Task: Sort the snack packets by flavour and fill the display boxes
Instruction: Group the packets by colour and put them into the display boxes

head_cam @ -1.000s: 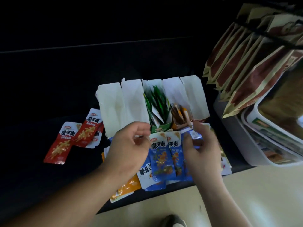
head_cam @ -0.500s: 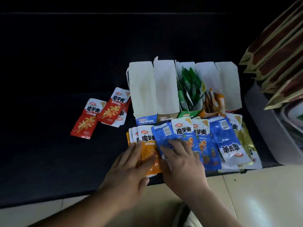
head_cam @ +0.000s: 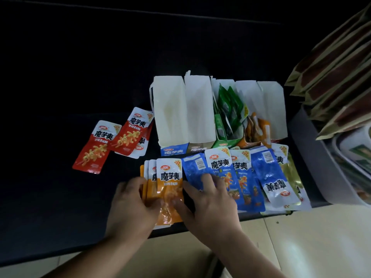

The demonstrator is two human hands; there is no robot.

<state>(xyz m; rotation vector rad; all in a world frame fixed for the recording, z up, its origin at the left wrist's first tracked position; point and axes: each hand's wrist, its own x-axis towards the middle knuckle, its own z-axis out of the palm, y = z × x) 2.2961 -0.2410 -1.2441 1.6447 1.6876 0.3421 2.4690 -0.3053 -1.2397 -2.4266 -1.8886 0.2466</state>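
Dark counter (head_cam: 60, 197) w/ pale floor (head_cam: 301, 247) showing below its near edge. A row of display boxes (head_cam: 170, 109) is standing at centre. The two leftmost look empty, the third is holding green pkts (head_cam: 230, 109), the fourth boxed orange pkts (head_cam: 259, 129); the fifth's contents can't be made out. Red pkts (head_cam: 112, 143) are lying loose, left of the boxes.

L hand (head_cam: 132, 205) is pressing roughly straight fingers on the orange stack (head_cam: 169, 183) by the near edge; whether its thumb is hooking under is not visible. R hand (head_cam: 208, 199), just beside it, is spreading flat fingers over the blue pkts (head_cam: 243, 177), thumb touching the orange stack. Neither hand is gripping anything.

Step, as judged: separating orange from blue before boxing; most of the filling is not yet done.

Risks:
- Glossy pkts are sitting close to the edge, so a sideways sweep could be sending some to the floor.
- Blue pkts are overlapping gold pkts (head_cam: 291, 173), so a gathered handful may be carrying a wrong flavour.
- Some blue pkts are lying face-down or reversed, inviting misreads.
- The light boxes may be tipping if stuffed one-handed.
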